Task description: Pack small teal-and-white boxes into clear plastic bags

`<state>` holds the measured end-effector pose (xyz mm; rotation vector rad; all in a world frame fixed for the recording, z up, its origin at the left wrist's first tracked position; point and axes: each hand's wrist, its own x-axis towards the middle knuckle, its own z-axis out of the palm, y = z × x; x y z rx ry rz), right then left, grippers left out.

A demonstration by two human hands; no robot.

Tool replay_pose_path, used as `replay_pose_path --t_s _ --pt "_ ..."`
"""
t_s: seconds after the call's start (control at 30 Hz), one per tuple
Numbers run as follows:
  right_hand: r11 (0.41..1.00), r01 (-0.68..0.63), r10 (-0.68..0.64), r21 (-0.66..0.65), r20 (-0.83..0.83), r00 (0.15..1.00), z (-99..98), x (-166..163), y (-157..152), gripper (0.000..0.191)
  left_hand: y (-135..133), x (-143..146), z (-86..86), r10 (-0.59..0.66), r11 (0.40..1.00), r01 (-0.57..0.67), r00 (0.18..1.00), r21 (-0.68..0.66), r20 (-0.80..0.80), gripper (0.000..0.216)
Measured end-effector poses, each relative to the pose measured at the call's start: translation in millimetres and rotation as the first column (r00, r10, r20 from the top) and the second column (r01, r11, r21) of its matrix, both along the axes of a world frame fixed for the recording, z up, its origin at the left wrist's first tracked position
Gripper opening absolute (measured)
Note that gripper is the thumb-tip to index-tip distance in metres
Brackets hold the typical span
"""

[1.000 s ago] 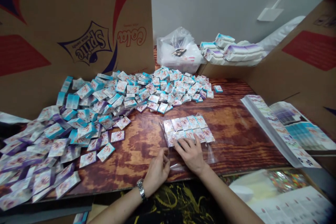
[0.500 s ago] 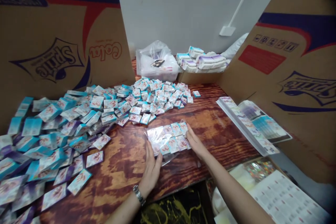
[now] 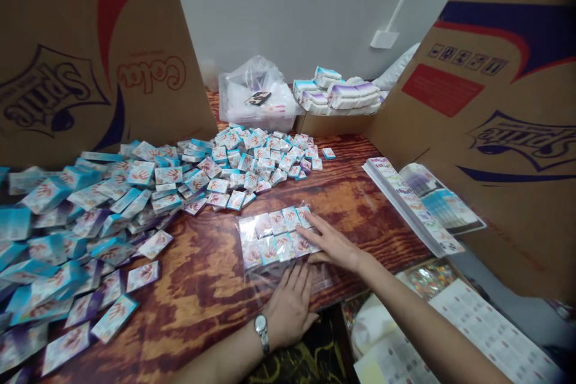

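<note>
A clear plastic bag [image 3: 270,240] filled with two rows of small blue-and-white packets lies flat on the wooden table [image 3: 211,288]. My right hand [image 3: 333,243] lies flat on the bag's right end, fingers stretched out toward the packets. My left hand [image 3: 290,303], with a wristwatch, rests flat on the bag's empty near end, fingers extended. A large heap of loose packets [image 3: 112,204] spreads over the left and back of the table.
Upright cardboard panels [image 3: 90,72] wall in the table left and right. A plastic bag [image 3: 256,96] and stacked wrapped packs [image 3: 337,93] sit at the back. A stack of printed sheets [image 3: 409,204] lies to the right, more sheets [image 3: 486,330] near my right arm.
My left hand has moved from the bag's left side to its near end and lies flat. My right hand slid onto the bag's right end. The view has shifted left.
</note>
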<state>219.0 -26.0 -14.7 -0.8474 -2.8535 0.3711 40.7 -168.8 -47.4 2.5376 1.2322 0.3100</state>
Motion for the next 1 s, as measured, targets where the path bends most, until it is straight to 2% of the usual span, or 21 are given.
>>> replay_pose_path --t_s 0.17,0.23,0.4,0.53,0.63,0.8,0.9,1.0 --pt "0.993 0.093 -0.089 0.075 -0.052 0.995 -13.5 -9.2 0.4 0.066 2.2 -8.0 -0.9 -0.039 0.994 0.043 0.999 -0.099 0.036 0.069" --pt "0.99 0.115 -0.111 0.086 -0.051 0.992 -10.3 -9.8 -1.5 0.065 1.9 -8.6 0.8 -0.034 0.993 0.038 0.999 -0.114 0.037 0.069" --pt "0.985 0.126 -0.134 0.121 0.066 0.989 5.1 -12.5 -8.6 0.081 1.2 -6.4 2.5 -0.019 0.99 0.023 0.999 -0.139 0.031 0.072" --pt "0.98 0.124 -0.146 0.156 0.138 0.98 -0.5 -19.1 -8.5 0.068 -1.3 -9.1 1.9 -0.048 0.988 0.055 0.998 -0.144 0.049 0.069" --pt "0.97 0.16 -0.188 0.186 0.146 0.971 -1.6 -21.9 -6.9 0.067 -1.7 -11.5 2.2 -0.069 0.985 0.077 0.996 -0.154 0.056 0.07" --pt "0.971 0.066 -0.108 0.23 0.172 0.979 19.3 -32.5 -12.8 0.091 -0.4 -11.2 3.2 -0.063 0.976 0.075 0.996 -0.203 0.066 0.078" --pt "0.971 -0.012 -0.031 0.24 0.173 0.984 21.7 -48.0 -16.5 0.088 -0.6 -11.2 4.0 -0.061 0.974 0.075 0.996 -0.215 0.071 0.077" --pt "0.966 0.004 -0.051 0.258 0.177 0.983 13.2 -62.1 -14.6 0.082 -1.3 -12.3 5.4 -0.07 0.976 0.083 0.995 -0.199 0.07 0.078"
